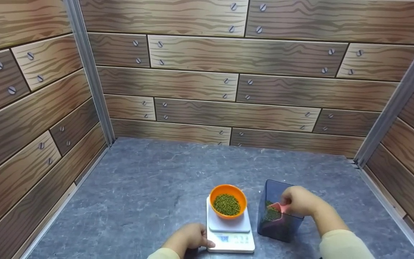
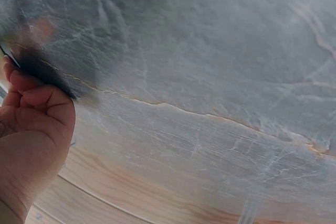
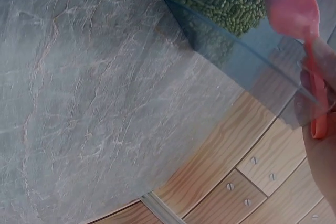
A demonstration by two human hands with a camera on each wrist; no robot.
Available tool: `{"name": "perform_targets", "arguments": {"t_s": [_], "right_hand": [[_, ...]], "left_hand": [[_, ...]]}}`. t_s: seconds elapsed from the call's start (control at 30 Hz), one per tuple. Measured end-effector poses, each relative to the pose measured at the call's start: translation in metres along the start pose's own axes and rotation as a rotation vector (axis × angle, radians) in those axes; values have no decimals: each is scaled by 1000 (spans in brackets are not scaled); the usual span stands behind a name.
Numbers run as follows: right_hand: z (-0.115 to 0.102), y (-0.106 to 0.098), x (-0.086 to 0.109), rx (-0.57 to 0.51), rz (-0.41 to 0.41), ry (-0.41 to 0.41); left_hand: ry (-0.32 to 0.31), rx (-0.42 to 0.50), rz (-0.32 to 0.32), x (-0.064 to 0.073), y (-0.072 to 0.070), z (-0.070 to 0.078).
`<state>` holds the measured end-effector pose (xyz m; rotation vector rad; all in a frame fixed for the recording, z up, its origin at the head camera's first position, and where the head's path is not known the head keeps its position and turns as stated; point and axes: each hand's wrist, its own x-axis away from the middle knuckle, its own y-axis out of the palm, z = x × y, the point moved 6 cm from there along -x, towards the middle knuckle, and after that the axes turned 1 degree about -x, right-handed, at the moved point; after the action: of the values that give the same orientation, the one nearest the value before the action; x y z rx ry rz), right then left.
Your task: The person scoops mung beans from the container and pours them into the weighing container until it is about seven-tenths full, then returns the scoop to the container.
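In the head view a white kitchen scale [image 1: 230, 246] bears an orange bowl [image 1: 243, 208] holding small green beans [image 1: 226, 205], like mung beans. My left hand [image 1: 192, 235] grips the scale's near left corner, thumb on top; its curled fingers [image 2: 44, 95] show in the left wrist view. To the right of the scale stands a tall, see-through dark blue container [image 1: 277, 233] with more green beans [image 3: 220, 3] inside. Reaching into its top, my right hand [image 1: 300, 201] holds a pink scoop [image 3: 294, 9] by the handle. The scoop's head is inside the container, by the beans.
All of this stands on a grey marbled tabletop [image 1: 138, 187]. Wood-patterned walls [image 1: 199, 86] enclose the back and both sides, with metal posts [image 1: 93, 72] at the corners.
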<state>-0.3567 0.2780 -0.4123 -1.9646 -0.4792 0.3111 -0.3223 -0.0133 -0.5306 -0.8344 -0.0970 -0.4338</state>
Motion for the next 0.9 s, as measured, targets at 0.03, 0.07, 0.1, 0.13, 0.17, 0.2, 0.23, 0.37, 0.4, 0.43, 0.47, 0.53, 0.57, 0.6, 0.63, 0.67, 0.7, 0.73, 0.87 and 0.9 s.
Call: {"name": "perform_targets", "arguments": {"t_s": [0.03,0.07,0.1,0.13,0.17,0.2,0.23,0.37,0.4,0.43,0.47,0.53,0.57,0.6,0.63,0.67,0.7,0.73,0.87,0.9], "right_hand": [[0,-2,1,-10,-1,-1],[1,-3,2,-17,0,3],[1,-5,2,-20,2,0],[1,-7,3,-21,4,-6],[2,-9,5,-28,6,-10],[3,-10,6,-37,9,-13],[5,-12,7,-43,15,-17],[13,-17,13,-84,50,-36],[15,-18,15,-98,59,-37],[17,-19,17,-109,70,-43],[19,-20,19,-123,79,-46],[22,-21,22,-150,91,-48],[23,-21,23,-168,94,-45],[24,-21,24,-177,99,-43],[24,-21,25,-183,103,-45],[25,-21,26,-189,106,-39],[25,-22,26,-195,110,-35],[26,-22,27,-202,115,-34],[30,-22,32,-242,138,-23],[32,-22,33,-256,143,-21]], "left_hand": [[7,-2,4,0,-1,0],[15,7,13,1,-1,1],[20,4,18,1,-1,1],[22,4,22,1,-1,2],[25,2,26,1,-1,2],[28,-3,30,1,-1,2],[27,-1,32,1,-1,2],[25,-2,32,0,-1,2],[25,-3,30,0,-1,2],[24,-4,27,1,-1,2],[22,-5,25,1,-1,2],[21,-3,23,1,-2,2],[19,-1,22,1,-2,2],[18,0,21,1,-2,1],[17,-1,21,1,-2,1],[16,0,21,1,-2,1],[18,-1,22,0,-2,1],[22,0,23,0,-2,1],[27,-1,25,1,0,1],[26,0,24,1,0,1]]}}
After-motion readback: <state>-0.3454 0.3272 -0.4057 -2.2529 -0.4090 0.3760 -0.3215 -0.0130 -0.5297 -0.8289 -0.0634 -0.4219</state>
